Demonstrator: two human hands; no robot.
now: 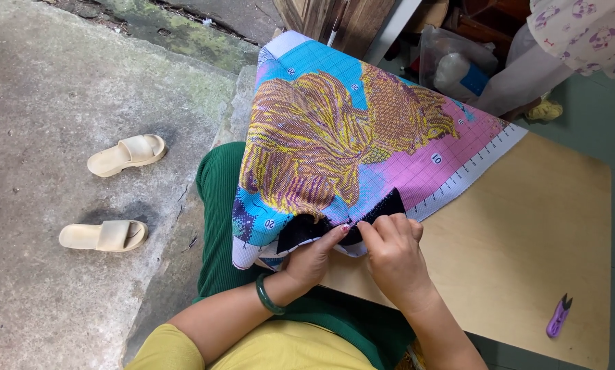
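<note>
Sits at the edge of a concrete floor (60, 274), with a pale wooden board (526, 233) across the green-clad lap (218, 226). Has a large cross-stitch canvas (321, 137) draped from the far side down over the left knee and the board's left end, with the ruled border on the wood and the near edge under both hands.

Risks, as a judgement, a slide of that canvas off to the left, since much of it hangs past the board with only the knee beneath. Risks too a pucker or snag if tugged against its own fold.

Leaves wide bare wood to the right, as far as the board's right edge. Finds less room at the far right, where a clear plastic bag (451, 65) and another person's patterned sleeve (588, 31) crowd the corner. Has open floor on the left, with only two cream sandals (126, 154) lying well apart from the lap.

Pinches with the left hand (314, 257), green bangle (269, 296) at the wrist, fingers narrow on the black stitched patch (300, 229) at the canvas's near edge. Meets it there with the right hand (393, 250), fingers bunched tight, the tips of both hands almost touching. Cannot tell whether a needle sits between them; could prick a fingertip if so.

Has purple thread snips (558, 316) lying near the board's near right corner, well apart from the hands; could lose them over the edge with any tilt of the board.
</note>
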